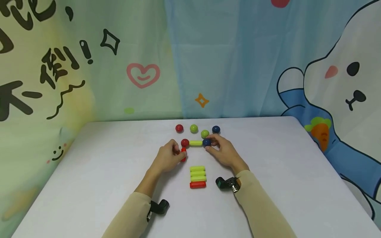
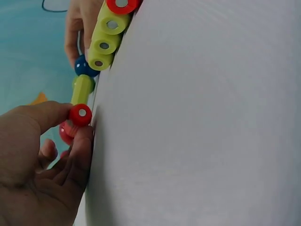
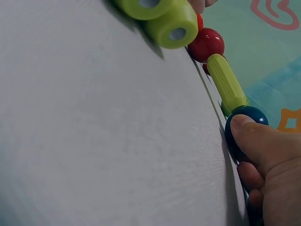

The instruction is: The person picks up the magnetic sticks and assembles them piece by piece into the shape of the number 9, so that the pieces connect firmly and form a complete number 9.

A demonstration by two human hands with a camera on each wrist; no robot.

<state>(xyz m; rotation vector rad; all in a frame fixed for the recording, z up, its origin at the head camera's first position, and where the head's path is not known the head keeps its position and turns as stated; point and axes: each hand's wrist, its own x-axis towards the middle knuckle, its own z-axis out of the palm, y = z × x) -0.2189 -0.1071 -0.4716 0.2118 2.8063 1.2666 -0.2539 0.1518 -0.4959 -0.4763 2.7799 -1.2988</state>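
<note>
Between the thumb and fingers of my left hand (image 1: pixel 167 157) is a red rod (image 1: pixel 183 156), its pale end disc facing the camera in the left wrist view. The rod's far end meets a red ball (image 1: pixel 185 143). From that ball a yellow-green rod (image 1: pixel 195 143) runs right to a dark blue ball (image 1: pixel 206 142), forming a corner with the red rod. My right hand (image 1: pixel 222 150) pinches the blue ball, with the thumb (image 3: pixel 244 123) lying over its near side in the right wrist view.
Behind the joined pieces lie a loose red ball (image 1: pixel 179 128), two green balls (image 1: pixel 193 128) and a blue ball (image 1: pixel 216 129). Nearer on the white table (image 1: pixel 119 172), several yellow-green rods (image 1: pixel 197 173) lie side by side with a red rod (image 1: pixel 197 184). A printed curtain (image 1: pixel 226 66) hangs behind.
</note>
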